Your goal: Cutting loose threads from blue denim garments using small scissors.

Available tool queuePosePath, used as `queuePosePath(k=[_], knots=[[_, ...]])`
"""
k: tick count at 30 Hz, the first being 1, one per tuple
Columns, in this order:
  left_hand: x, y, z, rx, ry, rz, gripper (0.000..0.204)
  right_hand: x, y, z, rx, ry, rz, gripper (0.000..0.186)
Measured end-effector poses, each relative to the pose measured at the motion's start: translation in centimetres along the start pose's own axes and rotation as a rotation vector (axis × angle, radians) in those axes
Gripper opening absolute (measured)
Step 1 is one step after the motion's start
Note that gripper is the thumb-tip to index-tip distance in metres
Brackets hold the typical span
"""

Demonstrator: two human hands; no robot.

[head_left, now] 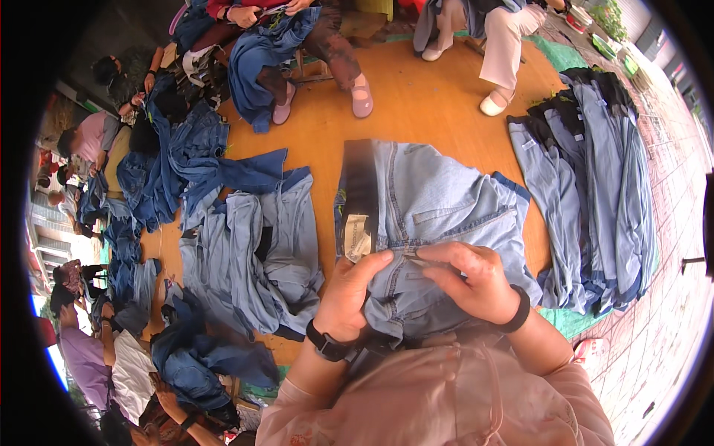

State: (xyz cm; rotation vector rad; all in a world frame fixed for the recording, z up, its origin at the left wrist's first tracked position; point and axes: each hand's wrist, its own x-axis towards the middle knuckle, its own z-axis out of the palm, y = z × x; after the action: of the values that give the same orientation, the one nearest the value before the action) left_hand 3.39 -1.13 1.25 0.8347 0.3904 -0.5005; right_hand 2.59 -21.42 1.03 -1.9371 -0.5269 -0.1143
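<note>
Head view: jeans [439, 201] between both hands' [416, 286] fingertips

Pale pink top with sleeves pushed up, black wristwatch [327, 345] on left wrist, black band [518, 312] on right wrist

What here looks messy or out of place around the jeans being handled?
The loose jeans heap to the left lies crumpled and tangled, unlike the flat stacked jeans on the right. Both the left hand and right hand pinch the light jeans; no damage shows.
</note>
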Motion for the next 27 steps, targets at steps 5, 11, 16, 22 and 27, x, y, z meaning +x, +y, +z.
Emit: queuePosePath(k=[5,11,16,22,27], knots=[[0.0,-0.1,-0.1,-0.071,-0.011,-0.042,0.03,-0.1,-0.1,0.1,0.092,0.017,0.028,0.026],[0.0,0.2,0.0,-0.062,-0.062,-0.116,0.028,-0.3,-0.1,-0.4,0.163,-0.035,0.072,0.028],[0.2,0.0,-0.4,-0.136,-0.089,-0.144,0.026,-0.1,-0.3,0.0,0.023,0.038,0.01,0.033],[0.3,-0.4,-0.5,-0.161,-0.067,-0.166,0.026,0.1,-0.4,1.3,-0.104,0.122,-0.081,0.028],[0.3,-0.6,-0.6,-0.175,-0.059,-0.196,0.028,-0.2,-0.5,2.0,-0.061,0.187,-0.034,0.027]])
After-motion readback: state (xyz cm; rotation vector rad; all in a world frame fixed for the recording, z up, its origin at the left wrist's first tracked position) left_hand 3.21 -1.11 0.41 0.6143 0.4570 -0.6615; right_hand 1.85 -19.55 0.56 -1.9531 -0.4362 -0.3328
